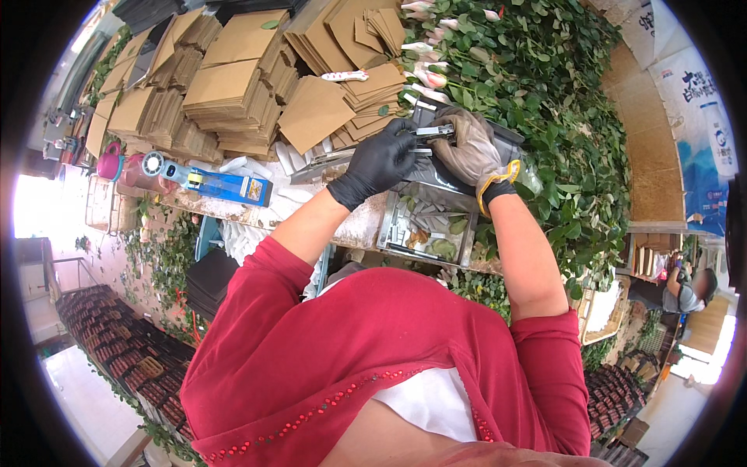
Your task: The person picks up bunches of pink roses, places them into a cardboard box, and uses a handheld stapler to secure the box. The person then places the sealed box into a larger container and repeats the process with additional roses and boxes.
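My left hand, in a black glove, has its fingertips at the left end of a small metal stapler-like tool. My right hand, in a grey-beige work glove with a yellow cuff edge over a black glove, is closed around the right end of that tool. A short pale strip shows by the left fingertips; whether they grip it is unclear. Both hands are above a metal stand on the bench. Below them a metal-framed tray holds pale strips and leaves. Pale pink roses lie just beyond.
Stacked cardboard sheets cover the upper left, with a patterned-handled tool on some. A blue tape dispenser stands on the bench at left. Leafy rose stems are heaped at right. A person is far off at right.
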A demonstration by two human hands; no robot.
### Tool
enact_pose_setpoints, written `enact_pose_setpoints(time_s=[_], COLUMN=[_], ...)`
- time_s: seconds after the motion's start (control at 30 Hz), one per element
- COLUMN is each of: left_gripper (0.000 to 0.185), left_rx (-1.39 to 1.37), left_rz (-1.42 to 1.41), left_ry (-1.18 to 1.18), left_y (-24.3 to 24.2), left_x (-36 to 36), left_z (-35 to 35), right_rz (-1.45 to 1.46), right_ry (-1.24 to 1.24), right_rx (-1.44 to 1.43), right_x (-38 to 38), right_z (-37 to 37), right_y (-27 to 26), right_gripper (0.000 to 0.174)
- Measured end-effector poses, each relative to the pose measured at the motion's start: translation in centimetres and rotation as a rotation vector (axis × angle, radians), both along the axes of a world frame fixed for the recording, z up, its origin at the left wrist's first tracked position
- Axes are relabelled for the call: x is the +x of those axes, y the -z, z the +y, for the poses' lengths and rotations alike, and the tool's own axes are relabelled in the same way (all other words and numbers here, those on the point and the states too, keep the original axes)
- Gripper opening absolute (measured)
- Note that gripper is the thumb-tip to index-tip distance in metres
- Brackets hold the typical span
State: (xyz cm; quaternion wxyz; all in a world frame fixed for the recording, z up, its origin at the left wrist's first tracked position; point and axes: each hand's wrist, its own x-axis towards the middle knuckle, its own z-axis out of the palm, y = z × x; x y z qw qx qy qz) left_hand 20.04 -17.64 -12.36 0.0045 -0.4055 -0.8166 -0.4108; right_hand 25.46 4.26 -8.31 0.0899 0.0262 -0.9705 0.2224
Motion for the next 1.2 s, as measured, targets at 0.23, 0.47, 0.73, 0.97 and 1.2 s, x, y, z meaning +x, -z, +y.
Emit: enact_pose_setpoints(time_s=[0.23, 0.47, 0.73, 0.97, 1.2], left_gripper=[0.02, 0.017, 0.02, 0.022, 0.021], left_rx=[0.19, 0.374, 0.323, 0.214, 0.389], left_rz=[0.124, -0.48, -0.451, -0.449, -0.431], left_ry=[-0.025, -0.102, -0.235, -0.258, -0.257], left_y=[0.1, 1.3, -1.9, -1.4, -1.1], left_x=[0.0, -0.9, -0.2, -1.3, 0.3], left_z=[1.2, 2.4, 4.6, 4.0, 3.4], right_rz=[0.025, 0.001, 0.012, 0.052, -0.021], right_ry=[0.01, 0.019, 0.044, 0.024, 0.025], right_rx=[-0.018, 0.032, 0.026, 0.032, 0.032], right_x=[0.0, 0.0, 0.1, 0.1, 0.1], right_z=[0.2, -0.1, -0.2, -0.3, -0.3], right_y=[0.6, -0.1, -0.3, -0.1, -0.5], right_gripper=[0.037, 0.042, 0.041, 0.041, 0.046])
